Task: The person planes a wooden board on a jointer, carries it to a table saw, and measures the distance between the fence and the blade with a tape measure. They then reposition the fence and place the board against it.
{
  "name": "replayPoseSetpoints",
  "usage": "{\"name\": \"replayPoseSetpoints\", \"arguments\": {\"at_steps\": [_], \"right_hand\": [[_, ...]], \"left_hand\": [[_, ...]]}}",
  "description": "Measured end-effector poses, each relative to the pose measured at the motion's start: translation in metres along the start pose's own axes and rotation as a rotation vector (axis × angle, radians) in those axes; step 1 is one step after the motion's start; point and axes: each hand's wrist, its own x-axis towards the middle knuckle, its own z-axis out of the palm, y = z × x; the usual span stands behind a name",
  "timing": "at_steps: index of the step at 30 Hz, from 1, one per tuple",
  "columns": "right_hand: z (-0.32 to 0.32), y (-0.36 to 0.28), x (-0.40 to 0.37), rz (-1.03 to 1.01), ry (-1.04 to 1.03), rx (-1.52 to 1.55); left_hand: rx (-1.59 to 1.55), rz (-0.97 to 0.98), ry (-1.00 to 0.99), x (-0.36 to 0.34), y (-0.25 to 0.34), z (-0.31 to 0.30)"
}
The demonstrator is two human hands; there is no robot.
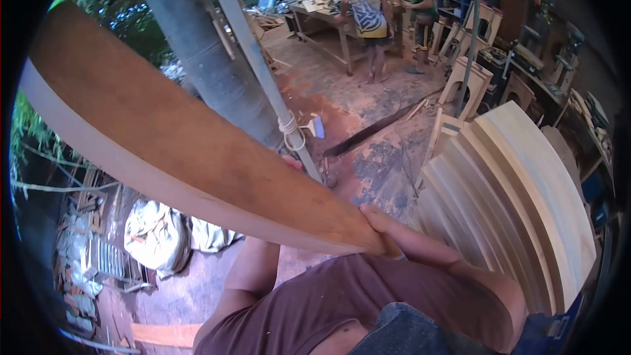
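A long, wide curved wooden board [197,144], brown on its face with a paler edge, slants from the upper left down to my waist. My left forearm passes beneath it, and only the fingertips of my left hand [292,162] show, curled over the far edge. Close to the board's lower end, my right hand [376,218] grips the same far edge, its fingers partly hidden behind the wood. To my right leans a stack of several pale curved boards [519,177].
A grey post [263,72] with a rope [289,130] tied round it stands just beyond the board. Two people [368,6] stand at a workbench [322,20] farther back. White sacks [156,236] lie at the left. Cut wooden frames [465,85] lean at the right.
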Motion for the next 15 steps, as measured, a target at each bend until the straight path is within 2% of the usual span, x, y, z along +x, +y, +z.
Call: {"name": "replayPoseSetpoints", "arguments": {"at_steps": [4, 6, 8, 10, 12, 14, 15], "right_hand": [[-0.049, 0.02, 0.059, 0.051, 0.208, -0.053], [-0.065, 0.042, 0.093, 0.019, 0.548, -0.045], [-0.101, 0.045, 0.128, 0.0, 0.517, 0.11], [-0.133, 0.062, 0.158, 0.046, 0.61, 0.107], [-0.157, 0.071, 0.179, 0.091, 0.668, 0.096], [-0.175, 0.063, 0.203, 0.067, 0.869, 0.091], [-0.189, 0.077, 0.22, 0.063, 0.869, 0.09]], "left_hand": [[-0.063, -0.166, -0.081, 0.086, -0.034, -0.096], [-0.196, -0.26, -0.11, 0.124, -0.059, -0.12], [-0.32, -0.356, -0.161, 0.176, -0.082, -0.136], [-0.402, -0.422, -0.197, 0.23, -0.109, -0.167], [-0.291, -0.519, -0.254, 0.279, -0.148, -0.214], [-0.311, -0.568, -0.196, 0.323, -0.183, -0.232], [-0.319, -0.602, -0.136, 0.343, -0.203, -0.241]]}}
